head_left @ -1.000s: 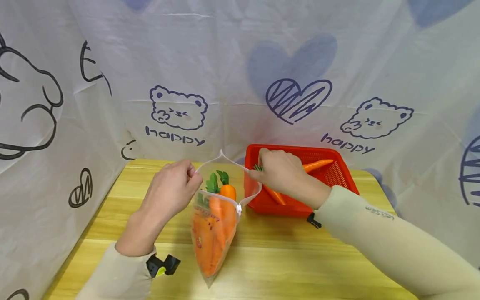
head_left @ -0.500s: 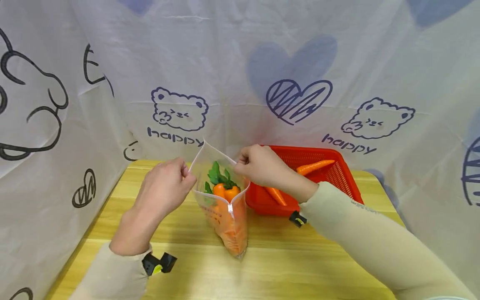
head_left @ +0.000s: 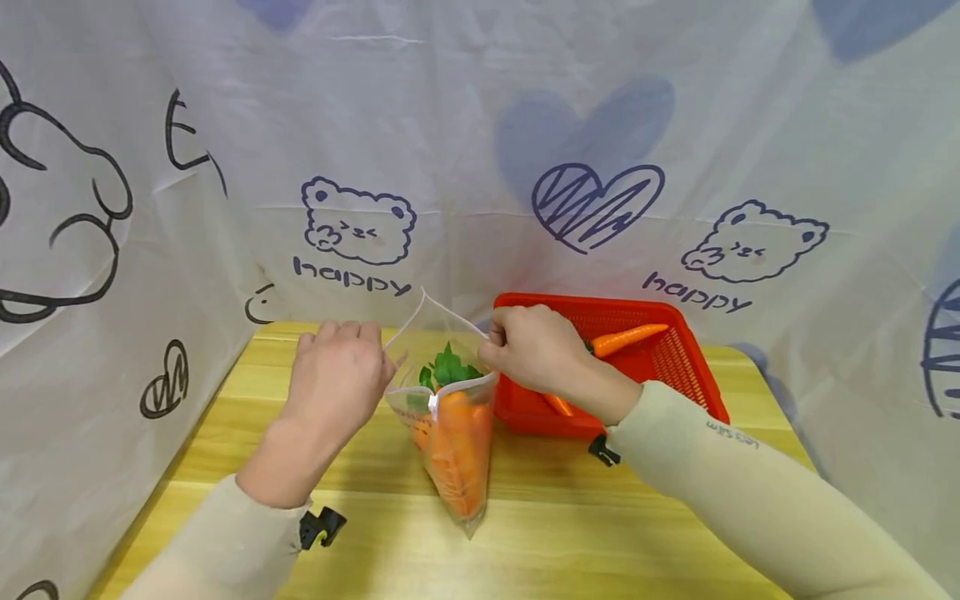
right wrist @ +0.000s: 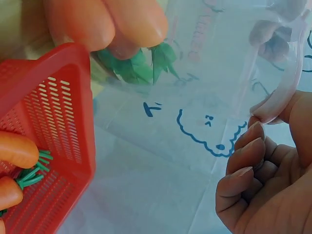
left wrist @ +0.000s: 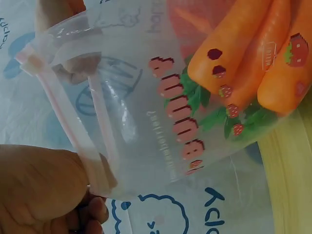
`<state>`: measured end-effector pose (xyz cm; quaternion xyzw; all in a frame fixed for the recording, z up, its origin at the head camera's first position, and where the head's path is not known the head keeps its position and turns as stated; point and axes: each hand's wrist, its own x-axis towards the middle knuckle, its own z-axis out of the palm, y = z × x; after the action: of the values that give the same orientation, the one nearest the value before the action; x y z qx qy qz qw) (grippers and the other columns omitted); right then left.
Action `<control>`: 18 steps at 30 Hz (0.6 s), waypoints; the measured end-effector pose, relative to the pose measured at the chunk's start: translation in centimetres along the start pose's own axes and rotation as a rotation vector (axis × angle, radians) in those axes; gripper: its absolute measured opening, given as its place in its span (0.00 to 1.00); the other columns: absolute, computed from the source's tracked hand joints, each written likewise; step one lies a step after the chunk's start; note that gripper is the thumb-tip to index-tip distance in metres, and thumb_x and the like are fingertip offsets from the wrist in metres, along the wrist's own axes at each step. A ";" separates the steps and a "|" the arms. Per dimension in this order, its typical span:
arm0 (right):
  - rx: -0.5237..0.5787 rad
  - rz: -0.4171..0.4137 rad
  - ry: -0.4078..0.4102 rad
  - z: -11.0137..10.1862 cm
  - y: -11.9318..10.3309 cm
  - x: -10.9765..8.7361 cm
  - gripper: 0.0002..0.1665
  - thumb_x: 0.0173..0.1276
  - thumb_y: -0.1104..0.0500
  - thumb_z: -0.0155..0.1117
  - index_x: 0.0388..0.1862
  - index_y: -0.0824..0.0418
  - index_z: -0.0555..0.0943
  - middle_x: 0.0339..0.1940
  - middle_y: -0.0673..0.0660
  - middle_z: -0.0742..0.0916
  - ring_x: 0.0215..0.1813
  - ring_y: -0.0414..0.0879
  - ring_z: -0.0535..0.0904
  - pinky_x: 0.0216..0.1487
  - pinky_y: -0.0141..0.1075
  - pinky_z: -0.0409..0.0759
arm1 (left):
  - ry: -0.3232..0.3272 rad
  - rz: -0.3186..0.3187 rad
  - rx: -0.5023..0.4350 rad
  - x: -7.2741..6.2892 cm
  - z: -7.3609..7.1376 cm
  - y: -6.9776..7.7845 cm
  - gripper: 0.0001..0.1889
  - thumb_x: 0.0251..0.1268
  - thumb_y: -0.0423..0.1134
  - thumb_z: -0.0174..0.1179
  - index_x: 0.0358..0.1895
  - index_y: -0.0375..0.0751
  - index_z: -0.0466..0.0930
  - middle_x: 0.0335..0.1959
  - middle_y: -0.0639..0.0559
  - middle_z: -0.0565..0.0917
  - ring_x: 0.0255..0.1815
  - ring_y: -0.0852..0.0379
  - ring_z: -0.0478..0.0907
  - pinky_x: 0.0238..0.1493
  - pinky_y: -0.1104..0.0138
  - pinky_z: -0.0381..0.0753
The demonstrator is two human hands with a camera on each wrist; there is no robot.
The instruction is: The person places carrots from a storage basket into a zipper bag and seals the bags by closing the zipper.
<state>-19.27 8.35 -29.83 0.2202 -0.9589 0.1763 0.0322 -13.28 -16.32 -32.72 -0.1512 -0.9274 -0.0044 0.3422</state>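
A clear zip bag (head_left: 408, 390) with a white slider hangs mouth up between my two hands in the head view. Several orange carrots (head_left: 459, 475) with green leaf tops fill its lower part, showing through the plastic. My left hand (head_left: 337, 371) pinches the left side of the mouth; the left wrist view has its thumb against the zip strip (left wrist: 63, 117). On the opposite side, my right hand (head_left: 536, 354) holds the rim between thumb and index finger, its other fingers curled in the right wrist view. The mouth gapes between them.
A red perforated basket (head_left: 701, 392) stands on the wooden table (head_left: 600, 517) right of the bag, partly behind my right arm. Inside lie carrots, one orange carrot (head_left: 630, 338) near its back. A printed white cloth (head_left: 465, 150) hangs behind and at the sides.
The bag's bottom has swung right and nearer the basket, and its mouth has shifted. My right hand has come slightly left from over the basket. The left hand has stayed near its place.
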 end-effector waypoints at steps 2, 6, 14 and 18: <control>0.000 -0.008 0.016 -0.1 0.1 -0.1 0.10 0.66 0.53 0.63 0.24 0.51 0.77 0.19 0.48 0.78 0.25 0.46 0.74 0.27 0.38 0.70 | 0.022 0.009 -0.011 0.0 0.3 0.2 0.19 0.62 0.37 0.70 0.22 0.37 0.68 0.17 0.47 0.69 0.20 0.46 0.66 0.23 0.60 0.62; 0.045 -0.011 0.053 -0.6 0.7 0.2 0.14 0.69 0.50 0.63 0.23 0.51 0.78 0.19 0.48 0.79 0.27 0.47 0.75 0.30 0.38 0.71 | 0.031 0.007 -0.039 0.0 0.3 0.3 0.17 0.62 0.34 0.66 0.21 0.39 0.66 0.16 0.49 0.66 0.20 0.48 0.63 0.23 0.62 0.58; 0.158 0.080 0.068 -0.1 5.7 2.0 0.18 0.75 0.52 0.59 0.24 0.57 0.80 0.21 0.51 0.77 0.28 0.50 0.74 0.33 0.39 0.70 | -0.008 -0.025 -0.106 0.1 0.0 0.5 0.19 0.66 0.38 0.67 0.22 0.39 0.67 0.16 0.50 0.65 0.19 0.49 0.61 0.23 0.62 0.57; 0.118 0.152 -0.013 2.0 8.8 2.8 0.16 0.74 0.54 0.59 0.25 0.57 0.77 0.21 0.51 0.77 0.27 0.48 0.75 0.34 0.38 0.71 | -0.090 -0.066 -0.132 0.1 -0.4 0.6 0.20 0.70 0.42 0.64 0.21 0.40 0.67 0.15 0.50 0.66 0.18 0.48 0.62 0.23 0.61 0.59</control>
<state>-25.56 13.88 -34.21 0.1493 -0.9609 0.2331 -0.0005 -12.97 -15.77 -32.43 -0.1428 -0.9439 -0.0698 0.2893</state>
